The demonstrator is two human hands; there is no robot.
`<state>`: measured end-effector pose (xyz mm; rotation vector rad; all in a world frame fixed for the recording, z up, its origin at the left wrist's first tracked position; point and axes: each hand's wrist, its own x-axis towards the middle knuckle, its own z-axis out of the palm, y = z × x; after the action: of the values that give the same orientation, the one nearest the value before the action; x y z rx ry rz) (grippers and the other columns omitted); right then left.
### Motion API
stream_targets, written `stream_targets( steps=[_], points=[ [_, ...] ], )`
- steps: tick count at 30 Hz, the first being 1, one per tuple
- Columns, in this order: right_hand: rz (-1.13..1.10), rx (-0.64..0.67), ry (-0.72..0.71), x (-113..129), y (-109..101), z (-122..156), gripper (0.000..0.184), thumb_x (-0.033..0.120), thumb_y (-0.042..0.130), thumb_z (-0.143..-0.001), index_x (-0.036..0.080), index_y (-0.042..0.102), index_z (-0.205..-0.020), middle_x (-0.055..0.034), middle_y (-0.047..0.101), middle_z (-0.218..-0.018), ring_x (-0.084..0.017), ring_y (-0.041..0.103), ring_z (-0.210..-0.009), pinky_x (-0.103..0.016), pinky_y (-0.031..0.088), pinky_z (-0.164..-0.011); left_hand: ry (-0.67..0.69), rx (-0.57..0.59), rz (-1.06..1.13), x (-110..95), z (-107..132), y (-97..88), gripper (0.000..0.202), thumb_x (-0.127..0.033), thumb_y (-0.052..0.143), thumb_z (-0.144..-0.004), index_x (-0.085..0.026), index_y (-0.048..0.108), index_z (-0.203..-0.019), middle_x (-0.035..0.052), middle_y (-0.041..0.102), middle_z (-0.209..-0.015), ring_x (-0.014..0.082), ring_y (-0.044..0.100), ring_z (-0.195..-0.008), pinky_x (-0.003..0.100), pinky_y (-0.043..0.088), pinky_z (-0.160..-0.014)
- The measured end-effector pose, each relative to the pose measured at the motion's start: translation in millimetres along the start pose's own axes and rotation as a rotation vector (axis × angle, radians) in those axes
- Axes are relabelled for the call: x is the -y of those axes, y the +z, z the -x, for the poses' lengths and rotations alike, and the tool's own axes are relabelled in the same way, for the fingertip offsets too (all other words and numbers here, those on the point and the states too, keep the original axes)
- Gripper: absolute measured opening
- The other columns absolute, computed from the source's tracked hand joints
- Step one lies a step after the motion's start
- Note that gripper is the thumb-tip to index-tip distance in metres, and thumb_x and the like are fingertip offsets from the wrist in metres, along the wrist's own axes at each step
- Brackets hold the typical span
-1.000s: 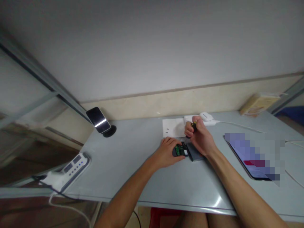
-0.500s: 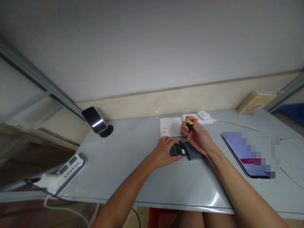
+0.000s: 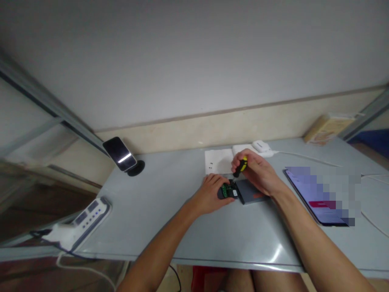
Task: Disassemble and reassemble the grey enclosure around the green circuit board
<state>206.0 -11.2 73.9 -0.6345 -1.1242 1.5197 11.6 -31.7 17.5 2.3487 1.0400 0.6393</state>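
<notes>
My right hand is gripping the screwdriver, my left hand the device.
The device is lying left of my right hand; the screwdriver is slanting down toward it.

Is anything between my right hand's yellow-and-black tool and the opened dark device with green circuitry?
Nothing visible: the yellow-and-black tool slants down toward the dark device; your left hand grips its edges.

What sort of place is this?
Likely a home or dorm desk doubling as a small workbench: a phone on a stand and a power strip share it with an opened gadget showing a green circuit board.
</notes>
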Motion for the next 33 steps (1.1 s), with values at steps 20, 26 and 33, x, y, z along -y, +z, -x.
stream_targets(
  steps=[20,26,33],
  points=[
    [-0.043,0.023,0.034,-2.9,11.4,1.4,0.036,0.057,0.068,-0.086,0.022,0.066,-0.082,-0.0023,0.053,-0.077,-0.017,0.052,-0.073,-0.032,0.045,-0.070,0.019,-0.027,-0.020,1.0,1.6,1.1,0.039,-0.042,0.077,-0.083,-0.024,0.057,-0.111,0.0057,0.063,-0.114,0.0261,0.054,-0.114,0.042,0.042,-0.103],
    [-0.217,-0.094,0.027,-13.5,27.2,-4.6,0.046,0.073,0.056,-0.085,0.027,0.057,-0.090,0.0047,0.038,-0.062,-0.011,0.032,-0.051,-0.025,0.030,-0.050,0.019,-0.028,-0.033,2.9,1.5,3.7,0.041,-0.040,0.077,-0.082,-0.024,0.057,-0.113,0.0064,0.062,-0.118,0.0272,0.053,-0.117,0.044,0.041,-0.106],
    [-0.137,-0.124,-0.017,-4.9,9.2,-3.4,0.033,0.050,0.077,-0.080,0.026,0.055,-0.086,0.0022,0.054,-0.077,-0.013,0.052,-0.066,-0.026,0.043,-0.062,0.035,-0.049,-0.037,1.7,2.5,2.9,0.043,-0.039,0.077,-0.081,-0.024,0.056,-0.116,0.0078,0.060,-0.120,0.0273,0.052,-0.116,0.044,0.043,-0.104]
  ],
)
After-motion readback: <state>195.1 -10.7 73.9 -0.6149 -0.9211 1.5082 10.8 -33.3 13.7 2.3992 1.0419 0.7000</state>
